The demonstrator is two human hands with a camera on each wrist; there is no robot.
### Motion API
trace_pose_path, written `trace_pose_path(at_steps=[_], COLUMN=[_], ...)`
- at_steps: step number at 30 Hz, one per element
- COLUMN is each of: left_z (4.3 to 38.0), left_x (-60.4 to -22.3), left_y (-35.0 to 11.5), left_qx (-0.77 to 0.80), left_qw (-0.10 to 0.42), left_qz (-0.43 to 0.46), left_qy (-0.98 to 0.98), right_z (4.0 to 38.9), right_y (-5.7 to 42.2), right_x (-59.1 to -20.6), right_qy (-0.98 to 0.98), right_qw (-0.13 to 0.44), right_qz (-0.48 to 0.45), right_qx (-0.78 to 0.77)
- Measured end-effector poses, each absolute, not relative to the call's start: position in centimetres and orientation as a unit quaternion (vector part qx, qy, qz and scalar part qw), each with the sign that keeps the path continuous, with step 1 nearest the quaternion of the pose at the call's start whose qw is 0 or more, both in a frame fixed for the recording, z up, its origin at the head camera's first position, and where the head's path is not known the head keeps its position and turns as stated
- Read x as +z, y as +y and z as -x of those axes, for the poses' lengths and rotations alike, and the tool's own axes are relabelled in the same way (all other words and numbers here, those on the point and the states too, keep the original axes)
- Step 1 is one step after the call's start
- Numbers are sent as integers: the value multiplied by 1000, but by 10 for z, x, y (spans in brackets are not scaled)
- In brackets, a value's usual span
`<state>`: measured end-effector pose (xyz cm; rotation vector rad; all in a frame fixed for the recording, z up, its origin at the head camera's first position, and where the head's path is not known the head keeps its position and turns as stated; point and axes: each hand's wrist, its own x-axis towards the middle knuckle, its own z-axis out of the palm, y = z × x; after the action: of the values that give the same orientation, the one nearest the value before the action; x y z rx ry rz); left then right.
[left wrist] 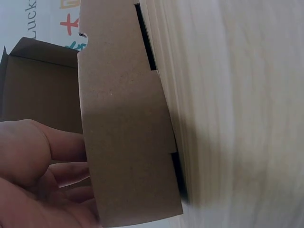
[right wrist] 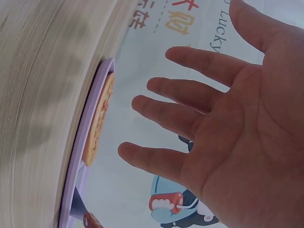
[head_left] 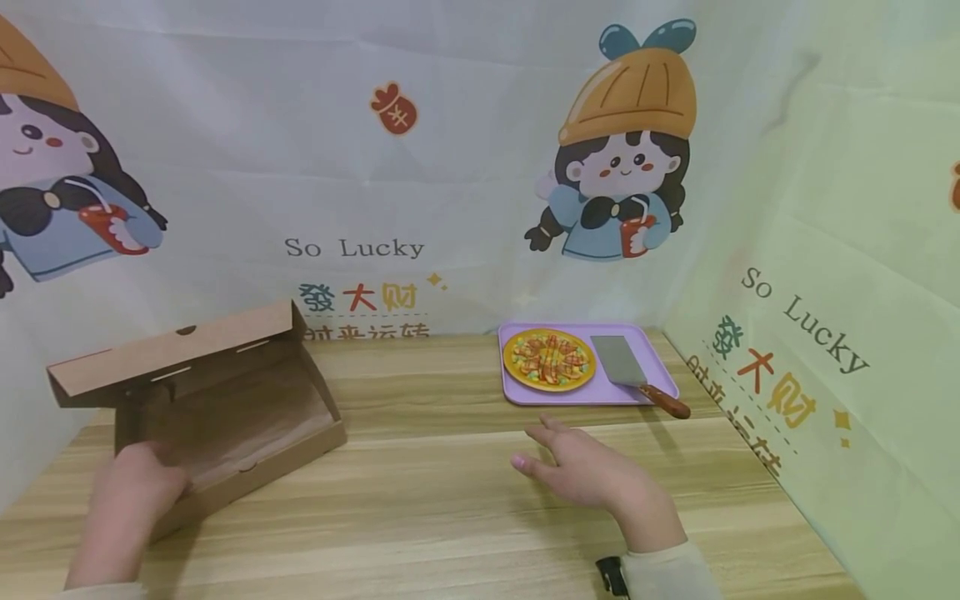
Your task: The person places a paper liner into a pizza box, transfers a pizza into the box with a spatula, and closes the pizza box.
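In the head view my left hand (head_left: 142, 483) holds the near left corner of an open brown cardboard box (head_left: 270, 462). The left wrist view shows its bent fingers (left wrist: 66, 147) tucked behind the box's front wall (left wrist: 123, 118), which partly hides the fingertips. My right hand (head_left: 581, 467) hovers over the table with its fingers spread, holding nothing. Just beyond it lies a purple tray (head_left: 517, 397). A pizza (head_left: 551, 360) with a yellow rim sits on the tray's left half. To its right rests a spatula (head_left: 618, 360), its brown wooden handle sticking out over the tray's front edge.
The wood-grain table (head_left: 420, 500) stretches between the box and the tray. Behind and to the right hangs a printed cloth (head_left: 465, 167), meeting the table's edges. The box's lid (head_left: 176, 346) is raised toward the back.
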<state>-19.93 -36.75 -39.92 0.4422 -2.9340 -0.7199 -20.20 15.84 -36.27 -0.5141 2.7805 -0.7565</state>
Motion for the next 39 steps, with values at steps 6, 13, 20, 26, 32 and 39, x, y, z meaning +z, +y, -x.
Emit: trace_pose_path(at_steps=[6, 13, 20, 26, 32, 39], left_z=[197, 195, 195, 194, 190, 181], left_x=[-394, -381, -367, -361, -357, -357], left_y=[-362, -349, -317, -281, -245, -208], left_qx=[-224, -196, -203, -199, -117, -113], left_qw=[51, 62, 96, 108, 94, 76], left_qz=[-159, -134, -77, -10, 74, 100], left_qy=[-960, -969, -971, -974, -986, -986], right_z=[202, 201, 201, 202, 200, 200], right_y=[158, 159, 161, 163, 165, 167], right_x=[-363, -362, -363, -364, -363, -362], right_qy=[944, 946, 950, 954, 956, 960], right_qw=[105, 100, 87, 75, 69, 63], right_qz=[172, 171, 163, 159, 150, 139], right_qx=[-260, -258, -250, -241, -242, -233])
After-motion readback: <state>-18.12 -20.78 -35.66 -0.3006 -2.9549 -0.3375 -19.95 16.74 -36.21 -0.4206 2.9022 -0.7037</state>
